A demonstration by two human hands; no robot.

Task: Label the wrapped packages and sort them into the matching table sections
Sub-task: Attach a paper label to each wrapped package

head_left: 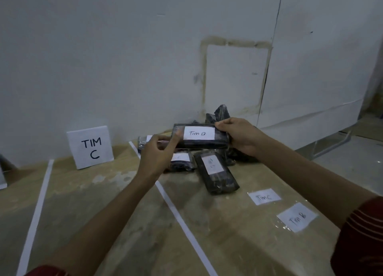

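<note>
Over the right section of the table (103,203), past the TIM C sign (90,147), the left hand (157,153) pinches the left end of the held package (204,144); the right hand (238,137) curls round its right end. Its long axis runs left-right between them, just above the pile (216,174). Black glossy wrap, white label (199,132) reading Tim B; no B sign shows.

Dim; patched white wall (124,58), maybe plaster.

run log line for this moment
held: Tim B package | left hand: pinches one end | right hand: grips other end | placed: no
</note>
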